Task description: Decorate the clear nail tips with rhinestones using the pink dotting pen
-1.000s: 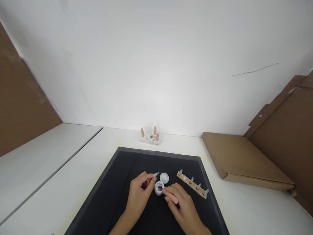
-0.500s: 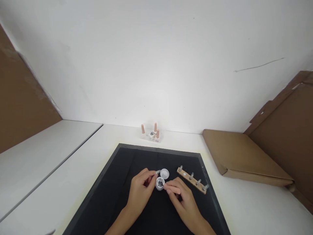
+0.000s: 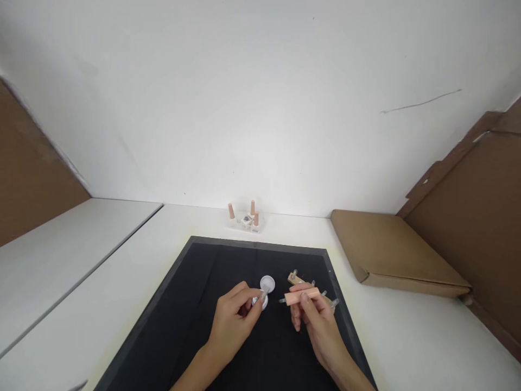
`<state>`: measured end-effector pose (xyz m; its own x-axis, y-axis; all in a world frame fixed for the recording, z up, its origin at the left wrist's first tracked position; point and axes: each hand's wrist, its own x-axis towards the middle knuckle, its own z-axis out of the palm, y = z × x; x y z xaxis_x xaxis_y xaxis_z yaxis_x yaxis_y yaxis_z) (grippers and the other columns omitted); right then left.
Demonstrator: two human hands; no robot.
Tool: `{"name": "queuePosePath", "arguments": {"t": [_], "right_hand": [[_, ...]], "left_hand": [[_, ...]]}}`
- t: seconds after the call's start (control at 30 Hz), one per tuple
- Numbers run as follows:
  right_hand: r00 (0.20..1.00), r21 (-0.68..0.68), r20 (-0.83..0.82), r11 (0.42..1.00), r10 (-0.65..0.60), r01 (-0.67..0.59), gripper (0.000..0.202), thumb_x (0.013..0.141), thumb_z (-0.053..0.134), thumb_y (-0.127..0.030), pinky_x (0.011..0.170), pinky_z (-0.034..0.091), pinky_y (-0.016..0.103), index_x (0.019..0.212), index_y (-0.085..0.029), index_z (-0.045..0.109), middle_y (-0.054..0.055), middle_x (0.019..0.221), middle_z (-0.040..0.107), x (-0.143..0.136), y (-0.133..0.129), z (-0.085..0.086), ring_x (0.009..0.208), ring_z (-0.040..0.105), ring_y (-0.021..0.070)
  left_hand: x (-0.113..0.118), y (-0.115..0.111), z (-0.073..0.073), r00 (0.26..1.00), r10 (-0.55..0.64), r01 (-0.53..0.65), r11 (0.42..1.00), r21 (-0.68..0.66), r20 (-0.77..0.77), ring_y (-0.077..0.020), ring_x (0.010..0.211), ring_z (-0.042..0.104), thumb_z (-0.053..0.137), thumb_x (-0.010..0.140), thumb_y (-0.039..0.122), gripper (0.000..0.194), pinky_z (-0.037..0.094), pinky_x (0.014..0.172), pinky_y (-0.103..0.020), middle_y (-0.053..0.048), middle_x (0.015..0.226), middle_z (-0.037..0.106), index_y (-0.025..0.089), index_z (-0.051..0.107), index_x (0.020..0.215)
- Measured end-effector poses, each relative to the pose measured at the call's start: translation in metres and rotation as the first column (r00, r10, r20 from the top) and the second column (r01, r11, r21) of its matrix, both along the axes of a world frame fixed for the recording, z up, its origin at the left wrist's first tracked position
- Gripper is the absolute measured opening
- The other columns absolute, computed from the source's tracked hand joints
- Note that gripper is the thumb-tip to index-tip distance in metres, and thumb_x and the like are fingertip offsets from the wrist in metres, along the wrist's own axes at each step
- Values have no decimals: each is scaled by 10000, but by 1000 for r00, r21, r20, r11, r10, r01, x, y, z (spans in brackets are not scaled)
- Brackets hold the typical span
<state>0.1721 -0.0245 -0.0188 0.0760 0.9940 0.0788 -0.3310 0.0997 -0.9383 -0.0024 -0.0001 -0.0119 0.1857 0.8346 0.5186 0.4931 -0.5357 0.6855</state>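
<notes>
My left hand (image 3: 236, 315) pinches a small clear nail tip (image 3: 265, 294) over a little white jar (image 3: 260, 302), partly hidden by the fingers. The jar's round white lid (image 3: 267, 283) lies just behind it. In my right hand (image 3: 315, 315) is a pink-handled tool (image 3: 302, 296), held level, its narrow end pointing left toward the jar but apart from it. Behind my right hand lies a wooden strip (image 3: 293, 279) bearing several clear tips on stands, partly covered by the hand.
A black mat (image 3: 211, 271) with a grey border lies under the hands. At the wall stands a clear holder (image 3: 244, 224) with pink-capped bottles (image 3: 231, 211). A flat cardboard box (image 3: 399, 247) rests at the right; cardboard panels stand at both sides.
My right hand has moved right with the pink-handled tool, away from the jar, and turned it. The nail tip in my left hand now hangs over the jar and lid. The view has shifted slightly.
</notes>
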Motion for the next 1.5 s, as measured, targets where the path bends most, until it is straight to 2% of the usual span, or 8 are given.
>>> {"name": "queuePosePath", "arguments": {"t": [0.13,0.37,0.6,0.8,0.97,1.2,1.5], "right_hand": [[999,10,-42,999,32,-32,337,793,617,-493,403,355,197,827,-160,660,-43,528,459,1,-3,4,437,425,77],[997,21,-44,998,62,-61,337,778,633,-496,394,349,200,819,-164,666,-34,536,469,1,-5,8,442,431,85],[996,12,-59,998,66,-65,296,773,654,-464,397,352,199,788,-168,666,-35,535,465,4,-7,10,449,427,85],[966,-38,-175,979,189,-198,256,791,652,-419,422,339,190,851,-170,661,-38,500,485,7,-8,16,446,421,76],[952,-30,-188,968,241,-251,269,707,725,-410,422,357,210,822,-178,653,-3,611,544,9,-9,17,503,462,103],[964,24,-140,974,227,-226,262,737,689,-429,408,349,206,706,-173,643,-16,615,474,7,-9,15,494,453,96],[983,29,-54,984,176,-175,229,766,670,-393,417,351,211,703,-173,671,-14,612,485,10,-6,13,470,445,86]], "left_hand": [[4,-4,1,999,-42,42,997,65,-4,-72,437,423,553,808,163,154,324,423,-171,38,540,408,160,691,741],[7,-8,3,994,-90,98,982,160,-53,-71,437,422,540,811,127,144,326,427,-175,35,540,423,161,669,758],[6,-9,3,990,-62,97,950,298,-125,-69,435,421,549,804,92,111,328,438,-184,25,552,478,144,646,789],[5,-10,4,987,-36,94,919,383,-155,-83,472,461,566,791,67,107,350,465,-189,17,558,516,154,623,816],[3,-10,2,984,-19,97,896,434,-180,-84,473,466,567,788,73,109,361,470,-197,12,572,551,164,605,834],[3,-11,2,980,-2,94,886,454,-199,-84,473,463,557,792,86,100,370,474,-201,7,587,554,173,593,828],[2,-10,2,979,-21,115,881,459,-205,-94,478,471,561,778,70,117,368,474,-209,2,591,564,168,583,839]]}}
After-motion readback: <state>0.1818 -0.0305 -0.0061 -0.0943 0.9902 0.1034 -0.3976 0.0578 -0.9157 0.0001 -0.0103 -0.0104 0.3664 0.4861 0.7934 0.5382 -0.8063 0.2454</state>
